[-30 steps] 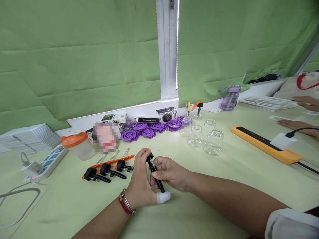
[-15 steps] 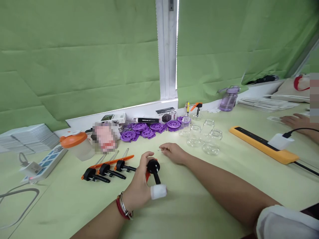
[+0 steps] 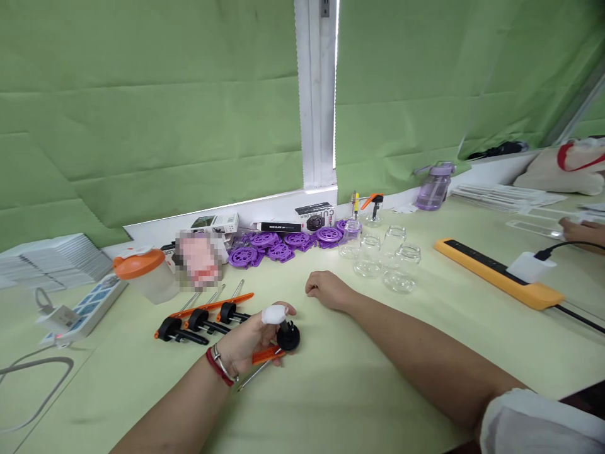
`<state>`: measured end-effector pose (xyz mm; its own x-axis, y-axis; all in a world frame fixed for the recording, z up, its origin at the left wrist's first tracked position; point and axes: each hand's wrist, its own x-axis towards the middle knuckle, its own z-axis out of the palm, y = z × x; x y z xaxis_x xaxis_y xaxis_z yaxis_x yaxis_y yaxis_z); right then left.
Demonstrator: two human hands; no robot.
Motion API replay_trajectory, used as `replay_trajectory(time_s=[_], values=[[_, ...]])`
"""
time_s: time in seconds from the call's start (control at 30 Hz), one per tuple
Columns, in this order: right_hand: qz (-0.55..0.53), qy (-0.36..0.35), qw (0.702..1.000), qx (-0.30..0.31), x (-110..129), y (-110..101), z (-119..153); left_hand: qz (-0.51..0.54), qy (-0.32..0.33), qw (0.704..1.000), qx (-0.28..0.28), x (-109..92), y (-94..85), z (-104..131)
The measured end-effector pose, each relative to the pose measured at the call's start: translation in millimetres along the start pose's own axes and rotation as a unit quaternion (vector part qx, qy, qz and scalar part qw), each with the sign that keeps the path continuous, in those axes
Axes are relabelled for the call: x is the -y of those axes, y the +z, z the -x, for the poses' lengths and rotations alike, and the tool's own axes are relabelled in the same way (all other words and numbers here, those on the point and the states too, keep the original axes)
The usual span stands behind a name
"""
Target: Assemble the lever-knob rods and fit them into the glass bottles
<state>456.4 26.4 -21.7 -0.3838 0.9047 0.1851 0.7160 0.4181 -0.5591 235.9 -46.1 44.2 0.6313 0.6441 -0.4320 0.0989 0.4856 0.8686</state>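
Note:
My left hand (image 3: 258, 337) is closed around a bottle top (image 3: 288, 337) with a round black cap, an orange lever and a thin metal rod. A white wrap (image 3: 275, 314) covers the thumb, which presses near the black tube. On the table, my right hand (image 3: 328, 290) rests with curled fingers; whatever they may hold is hidden. Several similar black-and-orange bottle tops (image 3: 199, 320) lie left of my left hand. Clear glass jars (image 3: 399, 271) stand beyond my right hand, and another lever top (image 3: 377, 200) sits on a jar at the back.
Purple wheel-shaped pieces (image 3: 283, 243) are piled by the wall, near small boxes (image 3: 316, 217). A cup with an orange lid (image 3: 146, 277) and a white power strip (image 3: 97, 309) stand left. To the right are a yellow power strip (image 3: 496, 274), a purple bottle (image 3: 433, 189) and another person's hand (image 3: 583, 231).
My left hand has turned over the bottle top, so its metal rod and orange lever now show. My right fingers have curled in further. The other person's hand has shifted right.

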Motion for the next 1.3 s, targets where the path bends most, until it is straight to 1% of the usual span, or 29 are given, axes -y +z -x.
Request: replay_trajectory(time_s=[0.13, 0.27, 0.43, 0.5, 0.57, 0.63, 0.7, 0.77, 0.87, 0.97, 1.0, 1.07, 1.2, 1.3], values=[[0.004, 0.002, 1.0, 0.019, 8.0, -6.3, 7.3, 0.003, 0.0, 1.0, 0.011, -0.4, -1.7, -0.4], [0.006, -0.011, 0.999, 0.044, 15.9, -6.6, 14.1, 0.001, -0.006, 1.0, 0.014, 0.5, -4.4, -1.7], [0.015, -0.048, 0.998, 0.028, 21.8, -3.5, 16.6, 0.001, -0.003, 1.0, 0.02, 1.0, -6.3, -2.7], [-0.008, -0.041, 0.999, 0.016, 24.8, -1.9, 17.3, 0.001, -0.002, 1.0, 0.023, 1.2, -6.1, -2.3], [-0.078, -0.023, 0.997, 0.005, 28.0, 0.5, 18.0, -0.002, 0.0, 1.0, 0.021, 1.0, -5.2, -1.7], [-0.197, 0.005, 0.98, 0.013, 31.3, 2.8, 18.6, -0.005, 0.001, 1.0, 0.018, 0.5, -3.9, -1.2], [-0.326, 0.035, 0.944, 0.051, 34.9, 3.3, 19.4, -0.006, 0.004, 1.0, 0.017, 0.0, -2.8, -1.1], [-0.421, 0.048, 0.901, 0.095, 39.2, 0.8, 20.7, -0.006, 0.006, 1.0, 0.016, -0.1, -2.4, -1.6], [-0.499, 0.038, 0.858, 0.117, 46.8, -6.2, 24.0, -0.005, 0.005, 1.0, 0.013, 1.0, -3.1, -3.1], [-0.534, 0.025, 0.836, 0.122, 54.8, -11.2, 27.6, -0.003, 0.006, 1.0, 0.008, 2.8, -4.3, -4.9], [-0.535, 0.02, 0.836, 0.122, 57.3, -11.6, 28.5, -0.004, 0.008, 1.0, 0.007, 3.3, -4.8, -5.5], [-0.526, 0.012, 0.843, 0.115, 62.3, -11.0, 30.0, -0.009, 0.008, 1.0, 0.013, 4.2, -6.0, -6.8], [-0.472, -0.002, 0.876, 0.098, 71.5, -7.2, 32.2, -0.007, 0.014, 0.999, 0.037, 5.7, -8.6, -9.2], [-0.428, -0.035, 0.9, 0.081, 75.0, -4.0, 33.5, -0.001, 0.014, 1.0, 0.027, 6.6, -9.0, -10.1]])
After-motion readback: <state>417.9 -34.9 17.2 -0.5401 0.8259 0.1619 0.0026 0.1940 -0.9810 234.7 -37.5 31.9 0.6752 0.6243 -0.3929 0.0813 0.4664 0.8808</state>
